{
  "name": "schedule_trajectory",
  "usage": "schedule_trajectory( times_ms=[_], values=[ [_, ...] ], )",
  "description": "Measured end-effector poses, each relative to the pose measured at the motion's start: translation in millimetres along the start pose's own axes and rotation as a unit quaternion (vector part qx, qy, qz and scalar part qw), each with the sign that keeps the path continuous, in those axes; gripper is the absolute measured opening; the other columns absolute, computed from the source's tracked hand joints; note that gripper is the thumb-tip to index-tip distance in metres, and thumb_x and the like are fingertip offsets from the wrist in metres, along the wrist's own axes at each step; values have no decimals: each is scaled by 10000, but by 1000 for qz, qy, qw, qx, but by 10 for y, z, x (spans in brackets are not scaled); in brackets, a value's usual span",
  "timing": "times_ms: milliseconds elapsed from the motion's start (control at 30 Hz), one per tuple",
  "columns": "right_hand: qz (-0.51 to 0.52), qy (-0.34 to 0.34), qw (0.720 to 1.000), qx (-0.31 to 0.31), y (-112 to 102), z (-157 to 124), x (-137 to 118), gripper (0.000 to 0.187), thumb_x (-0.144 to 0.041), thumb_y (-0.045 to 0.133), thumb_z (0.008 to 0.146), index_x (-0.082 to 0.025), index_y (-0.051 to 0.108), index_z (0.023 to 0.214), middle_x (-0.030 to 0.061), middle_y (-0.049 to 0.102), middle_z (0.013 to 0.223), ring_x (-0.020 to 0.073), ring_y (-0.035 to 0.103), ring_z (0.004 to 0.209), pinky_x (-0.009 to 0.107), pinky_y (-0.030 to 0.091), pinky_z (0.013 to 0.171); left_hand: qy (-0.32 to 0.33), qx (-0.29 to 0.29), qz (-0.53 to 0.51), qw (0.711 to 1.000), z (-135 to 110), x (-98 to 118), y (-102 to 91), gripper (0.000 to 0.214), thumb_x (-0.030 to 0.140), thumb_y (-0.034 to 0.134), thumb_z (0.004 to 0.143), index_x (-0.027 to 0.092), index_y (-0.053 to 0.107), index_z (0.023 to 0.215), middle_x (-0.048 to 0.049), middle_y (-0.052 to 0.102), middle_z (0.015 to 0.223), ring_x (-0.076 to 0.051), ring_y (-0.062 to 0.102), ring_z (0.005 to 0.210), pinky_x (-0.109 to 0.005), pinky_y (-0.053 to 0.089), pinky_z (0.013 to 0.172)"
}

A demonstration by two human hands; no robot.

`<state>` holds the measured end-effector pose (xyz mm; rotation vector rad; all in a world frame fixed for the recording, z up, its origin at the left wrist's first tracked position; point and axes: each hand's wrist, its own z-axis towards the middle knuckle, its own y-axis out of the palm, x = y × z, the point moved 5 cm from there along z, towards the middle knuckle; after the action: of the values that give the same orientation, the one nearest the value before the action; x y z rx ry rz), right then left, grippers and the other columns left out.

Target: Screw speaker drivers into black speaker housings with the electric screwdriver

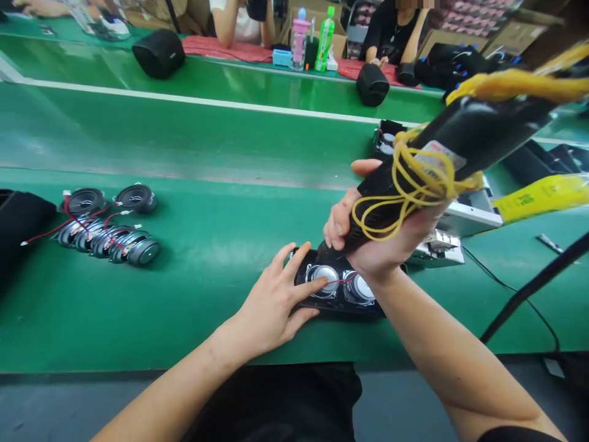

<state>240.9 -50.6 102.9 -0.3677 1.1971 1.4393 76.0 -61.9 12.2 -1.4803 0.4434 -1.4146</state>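
My right hand [391,239] is wrapped round a black power screwdriver [375,190] with yellow cord looped about it. The tool tilts down to the left, its tip at the upper edge of a black speaker housing [340,307]. Two round speaker drivers sit in the housing, a left driver [317,274] and a right driver [360,290], with a red wire between them. Fingers spread, my left hand [278,294] rests on the housing's left end, one finger over the left driver. My right hand and wrist hide the housing's right end.
Loose speaker drivers [110,236] with red wires lie on the green table at left, near a black case [23,227]. Right of the housing stand a metal device [442,245] and a yellow packet [543,196]. Across the table, people sit by black speakers [159,54] and bottles [326,40].
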Motion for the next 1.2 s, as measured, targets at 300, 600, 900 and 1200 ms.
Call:
schedule_trajectory(
  times_ms=[300,600,900,1200],
  values=[
    [-26,10,999,17,-62,-13,160,699,-909,619,858,-270,755,1104,-53,530,571,141,410,355,277,340,314,-3,4,-8,1000,-4,12,-6,534,280,768,1000,315,656,1521,-146,212,1823,-476,203,1675,-749,429,1247],
    [-14,25,1000,9,-88,-2,189,668,-893,595,885,-283,753,1106,-61,534,543,145,405,347,277,324,321,0,6,-5,1000,-10,21,-3,541,274,766,1002,314,654,1530,-160,202,1821,-475,205,1672,-740,434,1246],
    [-28,22,999,2,-77,-13,182,610,-858,519,941,-320,745,1119,-42,510,554,152,387,359,283,301,333,0,7,-11,1000,4,23,-24,543,261,771,994,305,660,1524,-165,213,1817,-481,217,1666,-743,430,1248],
    [1,10,999,-53,-106,17,198,648,-857,609,924,-275,749,1172,-45,571,592,145,438,365,278,355,331,1,12,-19,1000,-7,3,12,566,269,759,1005,345,635,1551,-105,221,1823,-451,203,1672,-731,398,1279]
  ],
)
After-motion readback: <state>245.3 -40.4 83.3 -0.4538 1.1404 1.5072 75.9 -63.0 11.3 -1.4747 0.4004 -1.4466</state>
